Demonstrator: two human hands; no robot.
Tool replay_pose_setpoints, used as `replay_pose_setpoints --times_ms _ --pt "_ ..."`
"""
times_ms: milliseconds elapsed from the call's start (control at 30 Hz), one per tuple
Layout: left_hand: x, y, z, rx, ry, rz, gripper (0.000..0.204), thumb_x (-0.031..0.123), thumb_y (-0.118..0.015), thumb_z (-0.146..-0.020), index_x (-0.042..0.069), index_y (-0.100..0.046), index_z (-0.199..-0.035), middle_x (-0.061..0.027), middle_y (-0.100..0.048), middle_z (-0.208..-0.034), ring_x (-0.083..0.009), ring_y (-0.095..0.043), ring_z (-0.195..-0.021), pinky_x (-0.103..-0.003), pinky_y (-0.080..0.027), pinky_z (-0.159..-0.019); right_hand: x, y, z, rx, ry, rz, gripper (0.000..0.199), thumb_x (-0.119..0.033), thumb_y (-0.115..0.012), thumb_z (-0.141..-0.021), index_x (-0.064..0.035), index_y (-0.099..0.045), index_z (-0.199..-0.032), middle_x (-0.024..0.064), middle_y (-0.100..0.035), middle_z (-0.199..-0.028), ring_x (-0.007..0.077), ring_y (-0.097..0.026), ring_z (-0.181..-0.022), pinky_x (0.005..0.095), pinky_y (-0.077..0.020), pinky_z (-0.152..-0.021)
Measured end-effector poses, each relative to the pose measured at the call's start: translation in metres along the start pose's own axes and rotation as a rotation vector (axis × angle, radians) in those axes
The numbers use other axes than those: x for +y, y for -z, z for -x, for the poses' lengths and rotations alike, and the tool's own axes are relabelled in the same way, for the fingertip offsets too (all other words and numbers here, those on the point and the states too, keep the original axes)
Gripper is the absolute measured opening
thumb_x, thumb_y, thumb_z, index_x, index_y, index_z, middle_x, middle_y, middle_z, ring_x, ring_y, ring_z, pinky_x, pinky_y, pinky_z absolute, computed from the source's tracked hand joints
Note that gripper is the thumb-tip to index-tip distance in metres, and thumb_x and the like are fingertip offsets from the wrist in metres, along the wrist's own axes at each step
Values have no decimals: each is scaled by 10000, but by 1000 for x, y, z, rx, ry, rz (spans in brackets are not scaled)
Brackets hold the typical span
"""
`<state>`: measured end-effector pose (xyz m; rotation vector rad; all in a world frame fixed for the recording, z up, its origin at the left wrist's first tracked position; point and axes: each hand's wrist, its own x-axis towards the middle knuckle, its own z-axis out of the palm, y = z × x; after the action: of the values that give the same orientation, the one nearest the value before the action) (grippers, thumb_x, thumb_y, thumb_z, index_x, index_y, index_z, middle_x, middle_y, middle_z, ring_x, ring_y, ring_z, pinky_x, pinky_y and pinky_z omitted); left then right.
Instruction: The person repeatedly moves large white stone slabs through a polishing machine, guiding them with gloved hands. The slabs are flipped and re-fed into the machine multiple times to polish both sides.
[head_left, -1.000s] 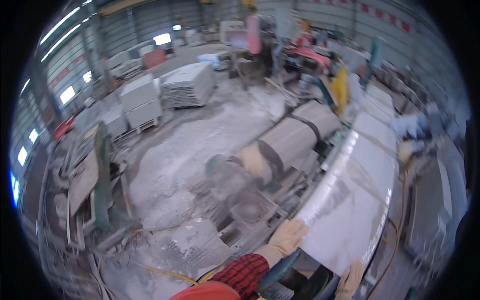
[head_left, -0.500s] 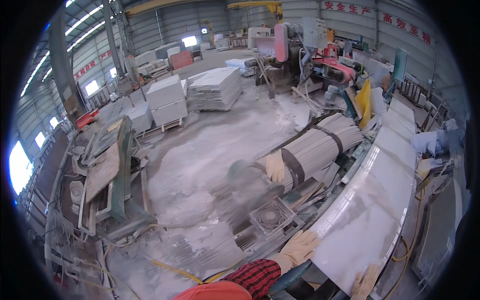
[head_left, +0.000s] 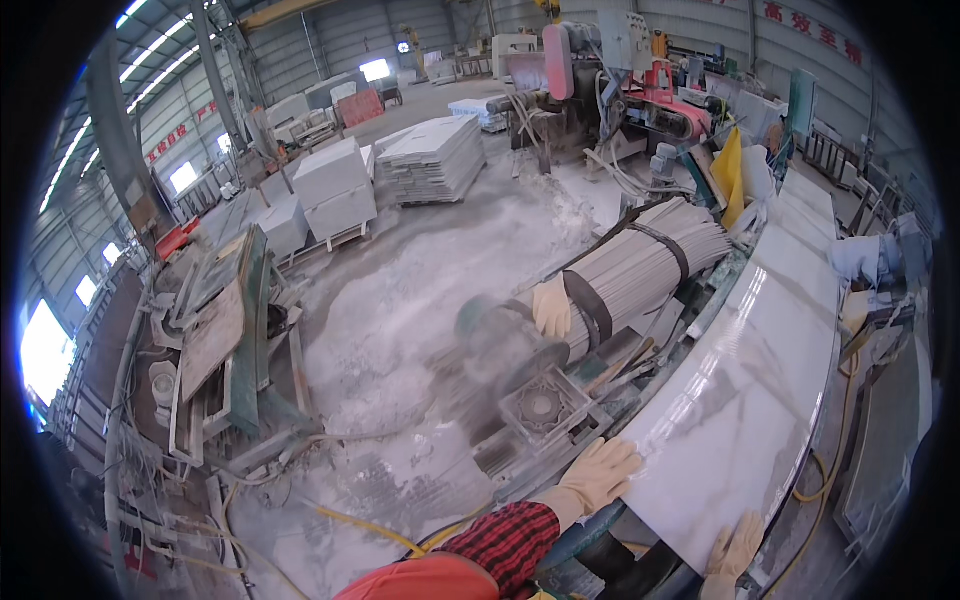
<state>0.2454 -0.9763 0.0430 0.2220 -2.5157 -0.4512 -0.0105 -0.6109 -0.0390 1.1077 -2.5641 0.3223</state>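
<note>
A long, glossy white slab with faint veining [head_left: 735, 400] runs from my hands away to the upper right. My left hand [head_left: 600, 476], in a cream rubber glove with a red plaid sleeve behind it, rests on the slab's near left corner with fingers stretched. My right hand [head_left: 735, 548], gloved alike, lies on the near right end with its fingers extended and pointing away from me. Neither hand is wrapped round anything. Beneath the near end, dark round parts of the slab's support [head_left: 620, 565] show only in part.
Left of the slab lie a strapped bundle of pale strips [head_left: 655, 265] with a loose glove [head_left: 551, 306] on it, and a square metal housing [head_left: 545, 408]. A yellow hose [head_left: 828, 480] runs along the right. Stacked slabs [head_left: 435, 160] and a red machine [head_left: 680, 118] stand farther off.
The view has tilted and shifted slightly. My right hand shows a little higher and farther right in the picture; both hands stay on the slab's near end.
</note>
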Motion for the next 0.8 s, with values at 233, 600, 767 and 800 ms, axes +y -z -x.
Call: replay_pose_setpoints --times_ms 233,600,767,800 --pt "4 5 1 -44 22 6 465 217 -776 -875 125 -602 -1296 -117 -563 -1281 -337 -537 -1201 -457 -433 -1006 2 -3 5 -1 3 29 664 -286 -580 -1075 46 -462 -1638 321 -480 -1669 514 -431 -1552 581 -281 -1333" --pt "7 9 5 -31 25 19 437 194 -767 -877 126 -600 -1275 -122 -554 -1240 -348 -534 -1163 -453 -440 -989 -14 17 9 52 -26 -113 584 -257 -590 -1092 56 -538 -1583 312 -535 -1631 503 -469 -1530 577 -297 -1323" --pt "9 12 9 -139 100 32 389 158 -721 -929 123 -629 -1305 -124 -576 -1353 -363 -541 -1274 -473 -453 -1077 -23 23 9 29 -88 -114 544 -199 -575 -1077 53 -566 -1559 304 -558 -1611 489 -470 -1536 553 -325 -1316" --pt "8 11 10 -139 102 32 383 151 -712 -931 124 -630 -1304 -124 -577 -1359 -364 -543 -1273 -472 -455 -1075 -23 22 9 29 -86 -110 539 -194 -570 -1076 50 -569 -1557 304 -560 -1610 489 -470 -1537 553 -325 -1316"
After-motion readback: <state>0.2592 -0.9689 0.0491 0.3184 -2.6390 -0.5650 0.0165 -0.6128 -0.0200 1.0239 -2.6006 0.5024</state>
